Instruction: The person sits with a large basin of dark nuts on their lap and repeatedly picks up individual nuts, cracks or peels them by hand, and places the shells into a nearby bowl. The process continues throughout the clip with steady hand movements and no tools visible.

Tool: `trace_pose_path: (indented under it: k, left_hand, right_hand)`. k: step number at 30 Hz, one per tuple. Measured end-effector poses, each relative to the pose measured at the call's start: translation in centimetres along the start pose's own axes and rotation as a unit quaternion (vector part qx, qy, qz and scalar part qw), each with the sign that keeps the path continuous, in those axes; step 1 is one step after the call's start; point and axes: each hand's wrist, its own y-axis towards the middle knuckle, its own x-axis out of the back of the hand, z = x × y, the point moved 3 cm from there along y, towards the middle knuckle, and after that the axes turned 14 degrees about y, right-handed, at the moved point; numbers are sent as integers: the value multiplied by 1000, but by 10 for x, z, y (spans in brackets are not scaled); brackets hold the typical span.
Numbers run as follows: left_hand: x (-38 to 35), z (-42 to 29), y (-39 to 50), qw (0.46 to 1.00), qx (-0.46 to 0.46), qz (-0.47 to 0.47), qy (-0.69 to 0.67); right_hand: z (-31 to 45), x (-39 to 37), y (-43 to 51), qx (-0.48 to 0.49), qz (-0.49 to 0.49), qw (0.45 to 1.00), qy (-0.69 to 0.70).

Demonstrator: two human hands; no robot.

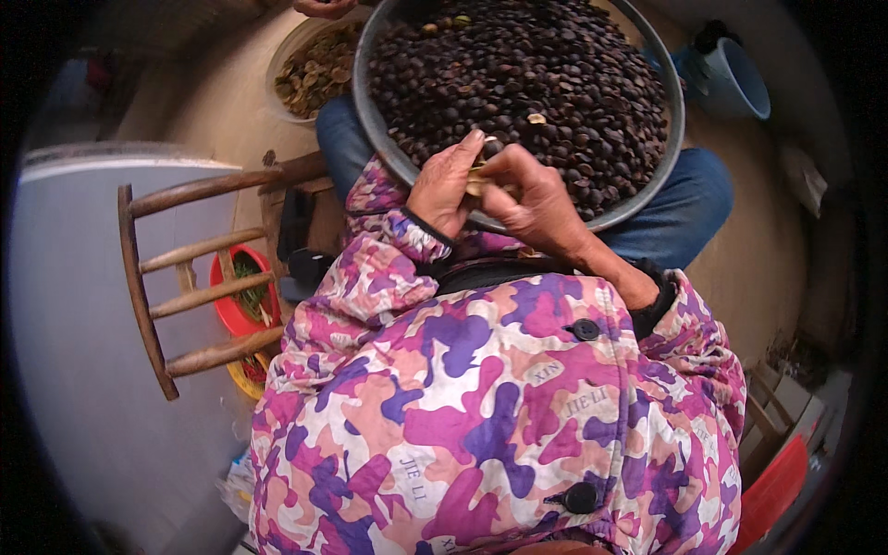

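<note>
My left hand (444,186) and my right hand (531,198) meet over the near rim of a large grey basin (678,118). Between them they grip a pale yellowish husk (476,183), partly covered by my fingers. One dark seed (492,147) shows beside my left thumb; whether it is held cannot be made out. Dark brown round seeds (513,76) fill much of the basin. A pale shell piece (536,118) lies on top of them, and a few yellow-green fruits (460,21) sit towards the far side.
A pale tub (274,66) of brown husks (320,73) stands left of the basin, below another person's hand (325,7). Denim-clad knees (697,194) flank the basin. A wooden chair (201,191), red bowl (220,302) of greens and blue bucket (744,80) stand around.
</note>
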Motion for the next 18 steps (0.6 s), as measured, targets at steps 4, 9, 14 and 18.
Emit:
trace_pose_path:
  k: [4,9,14,18]
  left_hand:
    - [15,1,6,998,40,7,-55]
    - [17,1,4,999,45,-21,-21]
    - [15,8,-1,996,85,-15,-19]
    - [6,14,-4,989,90,86,-84]
  right_hand:
    - [0,22,6,-177,-75,969,152]
    - [4,34,3,-201,-42,972,116]
    - [8,24,3,-60,10,998,-4]
    - [32,6,3,126,132,974,-137]
